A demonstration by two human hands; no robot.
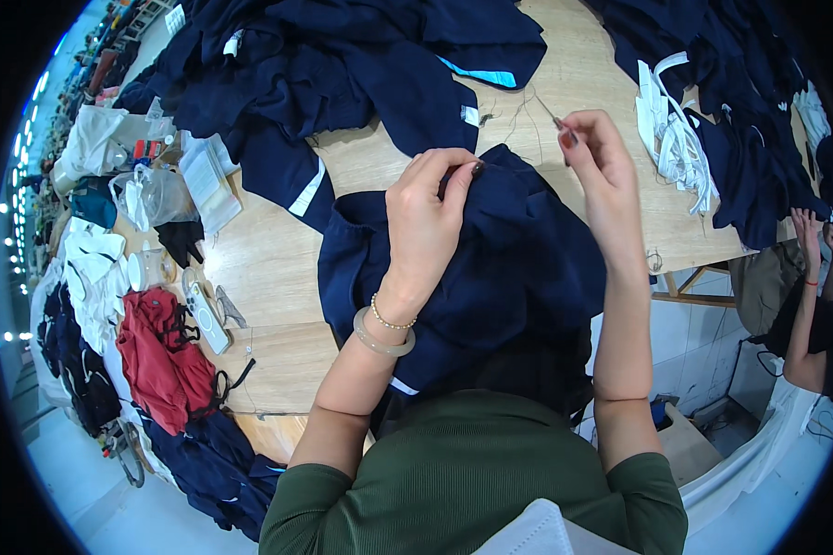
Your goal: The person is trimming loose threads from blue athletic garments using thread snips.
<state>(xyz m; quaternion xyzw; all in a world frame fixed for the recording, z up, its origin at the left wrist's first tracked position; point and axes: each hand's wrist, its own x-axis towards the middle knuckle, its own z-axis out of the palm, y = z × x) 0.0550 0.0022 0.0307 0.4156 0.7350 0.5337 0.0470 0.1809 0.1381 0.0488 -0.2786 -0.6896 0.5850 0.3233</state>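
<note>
A navy garment [528, 250] lies bunched over the table edge in front of me and hangs toward my lap. My left hand [424, 208] pinches its upper edge between thumb and fingers. Raised to the right of the cloth, my right hand [602, 157] is closed on a thin pointed tool [551, 113]. The tool's tip points up and left, and its grip end is hidden in the fingers, so its exact kind is unclear. Loose dark threads [518, 116] lie on the table near it.
Navy garments [296, 74] are heaped at the far left, more [750, 166] at the right beside white strips [671, 139]. On the left lie a red bag [162, 356], a phone [208, 317] and plastic bags [148, 194]. Another person's arm [805, 305] shows at the far right.
</note>
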